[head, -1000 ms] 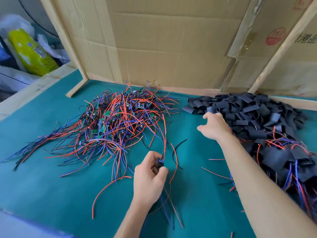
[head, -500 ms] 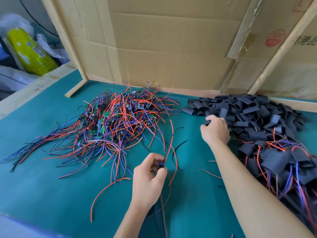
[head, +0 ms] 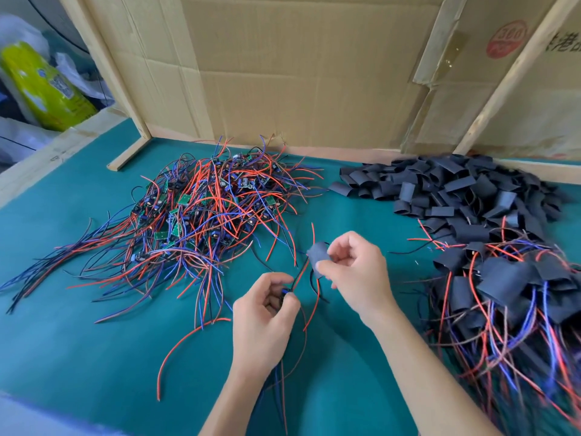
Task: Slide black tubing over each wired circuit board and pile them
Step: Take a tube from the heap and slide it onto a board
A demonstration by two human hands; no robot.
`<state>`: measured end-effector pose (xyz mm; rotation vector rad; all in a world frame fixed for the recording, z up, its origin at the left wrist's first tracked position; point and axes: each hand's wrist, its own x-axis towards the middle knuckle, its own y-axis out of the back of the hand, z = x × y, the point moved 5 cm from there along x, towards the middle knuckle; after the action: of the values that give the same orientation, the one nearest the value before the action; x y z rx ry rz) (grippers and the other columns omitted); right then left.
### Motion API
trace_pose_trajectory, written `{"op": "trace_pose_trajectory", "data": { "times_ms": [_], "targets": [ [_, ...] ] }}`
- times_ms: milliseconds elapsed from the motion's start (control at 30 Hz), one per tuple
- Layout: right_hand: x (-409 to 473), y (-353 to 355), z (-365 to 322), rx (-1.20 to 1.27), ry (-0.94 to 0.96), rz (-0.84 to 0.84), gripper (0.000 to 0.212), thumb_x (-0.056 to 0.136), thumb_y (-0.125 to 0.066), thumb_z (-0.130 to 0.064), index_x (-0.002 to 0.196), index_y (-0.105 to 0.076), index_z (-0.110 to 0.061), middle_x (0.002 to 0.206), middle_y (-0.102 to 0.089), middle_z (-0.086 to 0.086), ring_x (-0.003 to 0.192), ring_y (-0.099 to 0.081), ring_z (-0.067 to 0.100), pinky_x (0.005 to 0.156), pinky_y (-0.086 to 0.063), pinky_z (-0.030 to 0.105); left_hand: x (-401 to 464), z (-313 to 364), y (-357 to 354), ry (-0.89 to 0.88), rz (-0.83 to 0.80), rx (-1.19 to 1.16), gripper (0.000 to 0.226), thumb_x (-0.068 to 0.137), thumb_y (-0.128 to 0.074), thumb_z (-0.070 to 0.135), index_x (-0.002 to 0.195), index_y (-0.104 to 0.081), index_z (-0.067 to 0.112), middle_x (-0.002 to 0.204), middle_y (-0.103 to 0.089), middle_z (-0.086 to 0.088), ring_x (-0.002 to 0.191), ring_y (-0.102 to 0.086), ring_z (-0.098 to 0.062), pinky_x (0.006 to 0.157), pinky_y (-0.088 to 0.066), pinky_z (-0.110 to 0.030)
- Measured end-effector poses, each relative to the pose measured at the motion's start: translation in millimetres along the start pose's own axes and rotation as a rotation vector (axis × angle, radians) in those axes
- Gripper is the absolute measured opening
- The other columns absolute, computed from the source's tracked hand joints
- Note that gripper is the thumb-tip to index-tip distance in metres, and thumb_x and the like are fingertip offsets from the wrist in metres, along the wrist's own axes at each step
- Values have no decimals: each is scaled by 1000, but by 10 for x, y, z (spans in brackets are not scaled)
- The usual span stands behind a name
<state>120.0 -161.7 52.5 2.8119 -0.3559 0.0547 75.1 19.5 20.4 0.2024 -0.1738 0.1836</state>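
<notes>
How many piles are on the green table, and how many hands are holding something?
Bare wired boards pile: 1
Empty black tubing pile: 1
Finished sleeved boards pile: 1
Hands holding something, left hand and right hand: 2
Total: 5

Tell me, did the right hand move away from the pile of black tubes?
Yes. The right hand left the loose tube pile and came toward the left hand, gripping one tube piece.

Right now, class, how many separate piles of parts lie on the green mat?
3: bare wired circuit boards at left, loose black tubing pieces at back right, sleeved boards at near right. Their edges overlap, so boundaries are rough.
</notes>
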Motion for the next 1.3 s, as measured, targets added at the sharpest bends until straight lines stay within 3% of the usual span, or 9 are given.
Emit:
{"op": "trace_pose_trajectory", "data": {
  "times_ms": [133,267,367,633,733,867,1000,1133,1300],
  "targets": [
    [19,78,54,288,-103,-2,34,82,-68,9,102,-71,-18,73,-62,4,53,-61,18,47,-49,27,0,22,10,-39,28,54,24,77,-59,20,91,-74,33,67,-65,-1,60,-60,-28,63,-50,-33],
    [57,181,77,390,-169,64,25,86,-64,9,101,-71,-9,73,-62,6,54,-64,20,46,-49,25,14,17,30,-73,62,81,19,79,-58,18,87,-73,26,65,-62,4,58,-55,-15,59,-45,-24],
    [72,235,87,385,-175,113,16,87,-70,3,99,-67,-7,70,-65,4,55,-65,18,46,-49,24,7,23,31,-78,68,50,13,83,-60,21,86,-73,24,64,-61,5,58,-55,-19,58,-43,-20],
    [73,293,150,342,-204,181,20,84,-81,-7,87,-62,-5,89,-68,11,55,-64,16,63,-56,32,4,46,28,-129,68,83,11,89,-64,27,80,-67,25,61,-54,4,58,-52,-28,57,-46,-36],
    [79,293,141,461,-226,174,23,84,-80,-3,76,-59,-6,94,-75,12,60,-67,15,59,-54,24,2,39,28,-142,65,81,11,90,-63,25,80,-66,25,62,-55,-1,58,-52,-30,57,-48,-42],
    [77,324,106,626,-241,184,34,86,-80,-3,68,-53,-11,73,-68,8,59,-65,13,56,-52,18,1,43,27,-148,61,77,9,90,-63,25,81,-64,27,63,-54,-3,58,-51,-31,57,-48,-43],
    [67,361,74,767,-258,240,29,90,-78,-8,69,-57,-11,65,-68,3,56,-66,12,56,-54,18,-3,48,25,-149,57,73,7,89,-62,25,82,-64,28,62,-53,-4,58,-50,-33,57,-49,-44],
    [68,373,56,829,-274,247,9,92,-73,-3,88,-68,4,72,-74,7,60,-70,14,60,-57,17,-4,50,26,-140,60,68,10,89,-63,24,79,-65,25,62,-53,-4,59,-50,-33,58,-50,-45],
    [78,367,57,857,-263,218,6,90,-73,1,89,-72,7,79,-76,11,69,-73,18,65,-59,19,-12,66,31,-136,57,65,11,88,-62,23,77,-65,23,62,-53,-5,58,-51,-34,58,-46,-44]
  ]
}}
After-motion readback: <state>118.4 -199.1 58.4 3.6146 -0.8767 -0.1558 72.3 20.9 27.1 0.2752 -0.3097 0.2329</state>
